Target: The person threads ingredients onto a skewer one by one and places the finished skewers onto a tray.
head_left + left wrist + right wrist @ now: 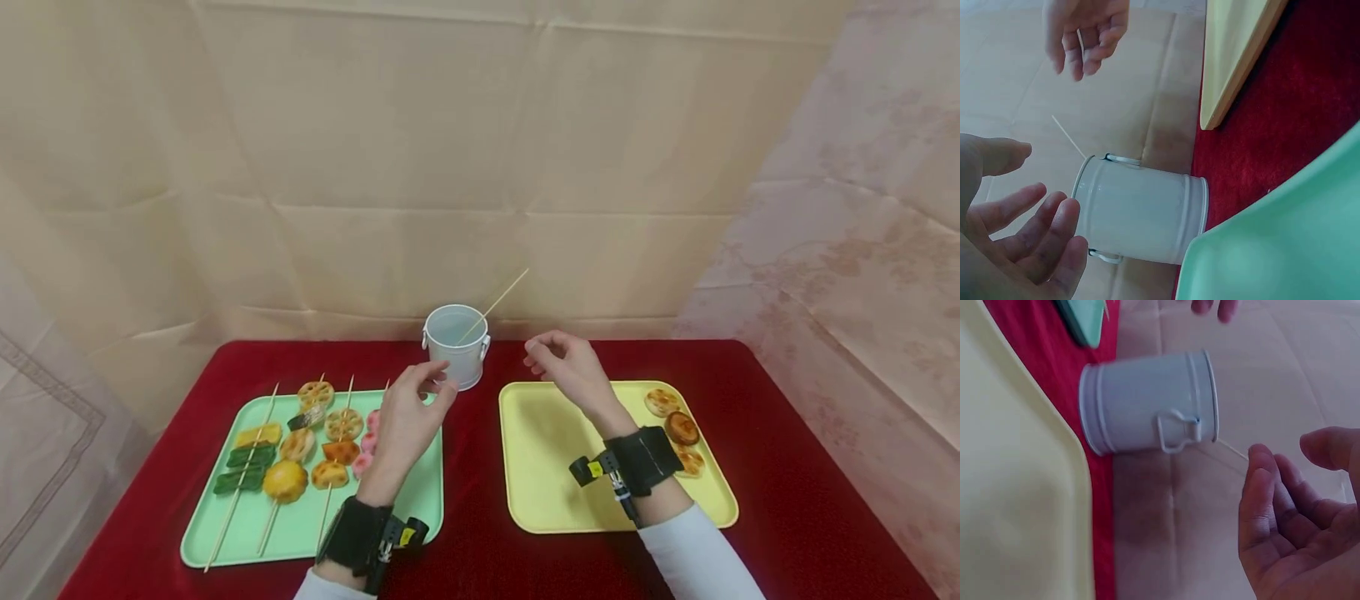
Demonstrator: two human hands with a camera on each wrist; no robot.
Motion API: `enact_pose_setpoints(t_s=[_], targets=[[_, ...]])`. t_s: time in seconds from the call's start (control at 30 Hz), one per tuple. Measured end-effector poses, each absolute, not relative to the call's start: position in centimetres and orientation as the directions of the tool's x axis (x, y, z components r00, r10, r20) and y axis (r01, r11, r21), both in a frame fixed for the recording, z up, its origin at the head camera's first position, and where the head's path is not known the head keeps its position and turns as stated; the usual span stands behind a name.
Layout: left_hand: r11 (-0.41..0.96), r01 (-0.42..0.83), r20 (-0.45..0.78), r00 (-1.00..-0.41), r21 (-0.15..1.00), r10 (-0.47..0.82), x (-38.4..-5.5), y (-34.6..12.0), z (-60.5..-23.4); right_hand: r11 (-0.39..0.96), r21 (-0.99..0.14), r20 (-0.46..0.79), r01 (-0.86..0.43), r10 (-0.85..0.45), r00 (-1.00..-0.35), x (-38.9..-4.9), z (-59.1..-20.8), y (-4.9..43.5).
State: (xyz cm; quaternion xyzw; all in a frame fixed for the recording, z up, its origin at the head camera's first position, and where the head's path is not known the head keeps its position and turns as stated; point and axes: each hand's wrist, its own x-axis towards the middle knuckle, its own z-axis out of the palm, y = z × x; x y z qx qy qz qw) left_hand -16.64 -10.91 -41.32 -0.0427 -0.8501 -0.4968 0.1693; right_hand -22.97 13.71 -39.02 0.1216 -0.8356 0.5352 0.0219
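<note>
A small white bucket [467, 367] with side handles stands between two trays, one thin wooden skewer [510, 290] leaning out over its rim to the right. Just in front of the bucket, my left hand [408, 421] hovers over the green tray [412, 496], its fingers loosely bent and holding nothing. My right hand [576, 373] is raised above the far part of the yellow tray [547, 483], right of the bucket. In the right wrist view, the right hand's thumb stands apart from its fingers [1257, 500], with nothing between them. The bucket's inside is mostly hidden in both wrist views.
Loaded skewers lie on the green tray, bearing green pieces [251, 455], lotus root slices [344, 425] and pink balls [367, 442]. Browned round slices [662, 402] and a brown round piece [682, 428] sit along the yellow tray's right side. A red cloth [472, 517] covers the table.
</note>
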Motion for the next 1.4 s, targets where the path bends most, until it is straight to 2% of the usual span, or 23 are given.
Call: enact_pose_setpoints(t_s=[0.17, 0.43, 0.73, 0.97, 1.13, 1.4], targets=[[0.444, 0.217, 0.310, -0.939, 0.869, -0.149, -16.2, -11.3, -41.6, 0.483, -0.827, 0.239, -0.288, -0.163, -0.957, -25.5, -37.8, 12.3], [0.431, 0.171, 0.277, -0.941, 0.886, -0.194, -15.8, -11.8, -41.5, 0.546, -0.790, 0.266, -0.280, -0.107, -0.958, -28.5, -36.6, 9.8], [0.389, 0.192, 0.291, -0.932, 0.901, -0.214, -16.1, -11.2, -41.6, 0.434, -0.879, 0.215, -0.197, -0.007, -0.977, -30.6, -36.5, 9.4], [0.386, 0.218, 0.316, -0.925, 0.896, -0.210, -16.3, -10.9, -41.3, 0.347, -0.910, 0.255, -0.226, 0.038, -0.966, -30.0, -36.2, 10.0], [0.380, 0.246, 0.343, -0.914, 0.892, -0.215, -16.3, -11.1, -41.3, 0.295, -0.906, 0.336, -0.302, 0.070, -0.939, -29.1, -35.7, 10.7], [0.339, 0.227, 0.316, -0.919, 0.913, -0.236, -16.1, -11.3, -41.2, 0.216, -0.892, 0.424, -0.397, 0.094, -0.901, -25.6, -35.0, 12.7]])
